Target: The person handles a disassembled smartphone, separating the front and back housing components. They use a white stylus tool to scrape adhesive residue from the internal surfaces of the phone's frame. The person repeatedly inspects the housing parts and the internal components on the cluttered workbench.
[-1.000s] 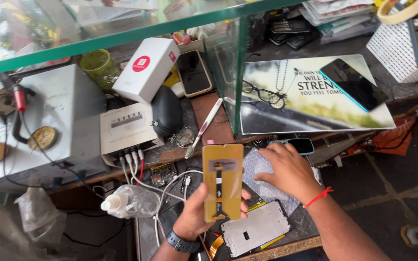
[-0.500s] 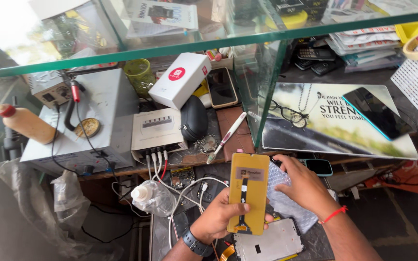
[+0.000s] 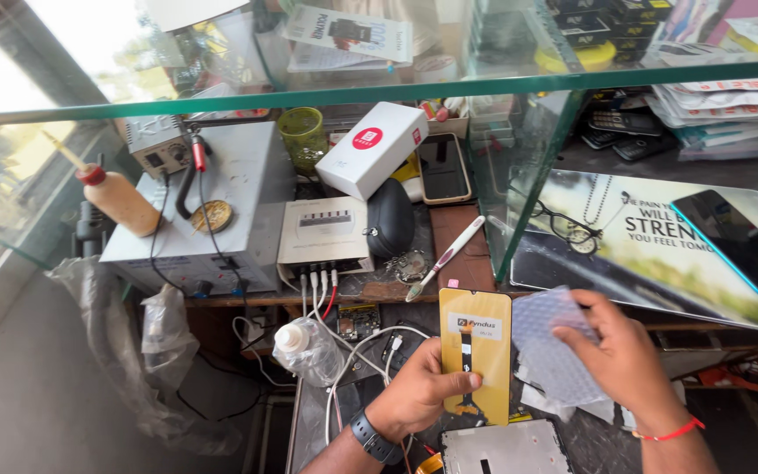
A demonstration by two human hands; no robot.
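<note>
Left hand (image 3: 418,395), wristwatch on, grips the lower edge of a yellow-backed phone display panel (image 3: 475,351), thumb across its face, holding it upright and facing the camera above the dark counter (image 3: 589,443). Right hand (image 3: 625,360), red thread at the wrist, pinches a sheet of translucent bubble wrap (image 3: 550,338) just beside the panel's right edge; sheet and panel look close, contact between them not certain. Both hands closed on what they hold. Only the head view: a pale phone frame (image 3: 506,449) lies flat on the counter just below the panel, partly cut off by the picture edge. Loose white scraps sit under the right hand. Behind, on a raised wooden ledge: a white toothbrush (image 3: 445,257), a black oval case (image 3: 390,218), a white box with cables (image 3: 325,233), a grey power unit (image 3: 221,211), a squeeze bottle with red cap (image 3: 116,197). A clear plastic bottle (image 3: 307,349) stands near the left forearm. Glass shelf (image 3: 379,92) overhead. Judged step: panel freshly out of its wrap, being looked over. Next move likely calls for putting the wrap aside and keeping the panel's ribbon cable unbent while lowering it toward the frame.
</note>
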